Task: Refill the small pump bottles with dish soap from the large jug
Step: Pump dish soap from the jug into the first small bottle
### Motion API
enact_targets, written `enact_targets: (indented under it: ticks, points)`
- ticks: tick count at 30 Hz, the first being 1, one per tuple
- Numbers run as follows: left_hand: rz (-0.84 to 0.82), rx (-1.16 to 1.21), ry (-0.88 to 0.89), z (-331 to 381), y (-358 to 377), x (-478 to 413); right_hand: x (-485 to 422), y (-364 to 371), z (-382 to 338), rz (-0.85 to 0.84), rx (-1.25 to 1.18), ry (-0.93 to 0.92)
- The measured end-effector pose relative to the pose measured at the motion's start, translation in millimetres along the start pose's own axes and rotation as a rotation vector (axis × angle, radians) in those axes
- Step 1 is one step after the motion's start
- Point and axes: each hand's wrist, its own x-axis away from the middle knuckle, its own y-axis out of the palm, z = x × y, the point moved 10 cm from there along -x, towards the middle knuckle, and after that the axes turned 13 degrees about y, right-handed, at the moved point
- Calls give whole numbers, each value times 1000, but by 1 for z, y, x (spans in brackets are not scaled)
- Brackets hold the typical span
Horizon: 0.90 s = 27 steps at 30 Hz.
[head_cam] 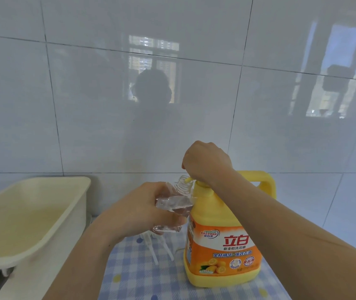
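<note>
Checked blue-and-white cloth covers the counter nearest us, with 2 white pump tubes lying on it beside the yellow jug, which stands upright on the cloth. Our left hand is wrapped around a small clear bottle, tilted so its open threaded neck touches the jug's yellow spout. Our right hand is closed in a fist on top of the jug's pump; the pump head is hidden beneath it. A cream basin sits left. White wall tiles rise behind.
</note>
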Motion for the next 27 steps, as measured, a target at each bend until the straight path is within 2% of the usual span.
enact_targets:
  ticks: [13, 19, 27]
  points:
    - [9, 43, 7, -2, 1, -3, -2, -1, -1, 11, 1, 5]
    - [42, 50, 17, -1, 0, -4, -2, -12, -1, 74, -63, 14]
    - [65, 189, 67, 6, 2, -4, 1, -47, -14, 173, -66, -7]
